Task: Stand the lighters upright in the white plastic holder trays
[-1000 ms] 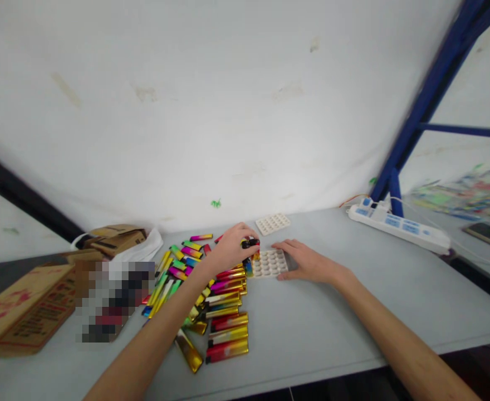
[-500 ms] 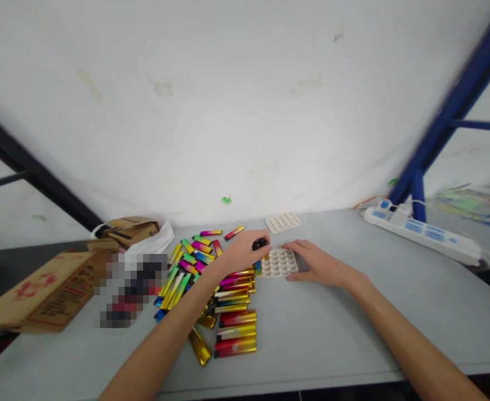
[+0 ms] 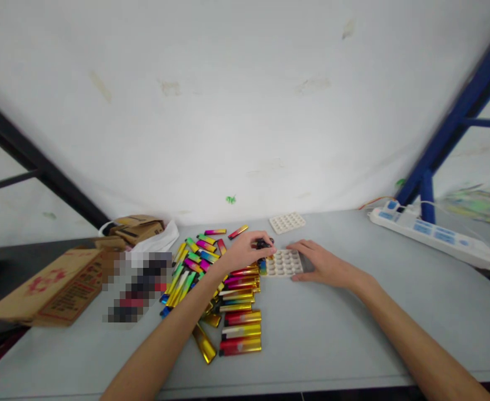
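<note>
My left hand (image 3: pixel 249 249) is closed around a small bunch of lighters (image 3: pixel 262 244); their black tops show, and the rest is mostly hidden by my fingers. It hovers at the left side of a white tray with round holes (image 3: pixel 284 263). My right hand (image 3: pixel 322 265) spans the tray's right end, fingertips at the far corner and thumb at the near corner. Below my left hand, shiny lighters (image 3: pixel 240 317) in red, yellow and gold lie in a column. Further left is a loose pile of multicoloured lighters (image 3: pixel 182 284).
A second white holed tray (image 3: pixel 287 222) lies near the wall. Cardboard boxes (image 3: pixel 57 284) and a white bag (image 3: pixel 159 238) stand at the left. At the right lies a white power strip (image 3: pixel 432 231) beside a blue metal frame (image 3: pixel 449 125). Part of the left side is pixelated.
The whole view has shifted slightly, so everything appears a little further right. Both hands keep nearly the same places at the tray; my left fingers have shifted slightly around the black tops.
</note>
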`<state>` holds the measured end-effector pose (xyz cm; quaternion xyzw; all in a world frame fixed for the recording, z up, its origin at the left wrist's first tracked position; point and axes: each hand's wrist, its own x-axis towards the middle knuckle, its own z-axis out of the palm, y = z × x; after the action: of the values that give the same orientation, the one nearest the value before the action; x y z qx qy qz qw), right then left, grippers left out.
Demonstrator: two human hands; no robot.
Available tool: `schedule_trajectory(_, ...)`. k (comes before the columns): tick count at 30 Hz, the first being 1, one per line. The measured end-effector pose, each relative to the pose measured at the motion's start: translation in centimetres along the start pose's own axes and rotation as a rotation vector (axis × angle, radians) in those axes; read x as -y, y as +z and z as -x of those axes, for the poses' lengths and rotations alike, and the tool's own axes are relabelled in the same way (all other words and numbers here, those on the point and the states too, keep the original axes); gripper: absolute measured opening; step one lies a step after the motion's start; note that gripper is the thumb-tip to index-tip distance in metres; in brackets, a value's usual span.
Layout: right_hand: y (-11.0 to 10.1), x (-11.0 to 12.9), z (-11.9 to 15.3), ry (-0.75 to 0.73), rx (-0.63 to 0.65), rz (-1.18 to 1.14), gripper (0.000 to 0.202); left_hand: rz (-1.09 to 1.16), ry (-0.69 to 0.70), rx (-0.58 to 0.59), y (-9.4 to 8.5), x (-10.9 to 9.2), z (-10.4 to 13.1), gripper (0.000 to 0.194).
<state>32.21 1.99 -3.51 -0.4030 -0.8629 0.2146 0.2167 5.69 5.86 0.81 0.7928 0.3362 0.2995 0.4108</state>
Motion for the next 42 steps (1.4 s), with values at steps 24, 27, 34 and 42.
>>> schedule_trajectory(24, -0.3, 0.3, 0.0, 0.022, 0.039, 0.021, 0.076, -0.845, -0.161, -0.389, -9.7, 5.0, 3.3, 0.032)
schedule_trajectory(27, -0.3, 0.2, 0.0, 0.025, 0.037, 0.01, 0.076, -0.914, -0.218, -0.313, -9.9, 6.9, 3.5, 0.042)
schedule_trajectory(34, -0.3, 0.3, 0.0, 0.028, 0.029, 0.0, 0.073, -0.907, -0.292, -0.201, -10.2, 8.1, 1.7, 0.032)
schedule_trajectory(42, -0.3, 0.3, 0.0, 0.014, 0.032, -0.006, 0.072, -0.841, -0.197, -0.308, -9.8, 6.2, 1.4, 0.025)
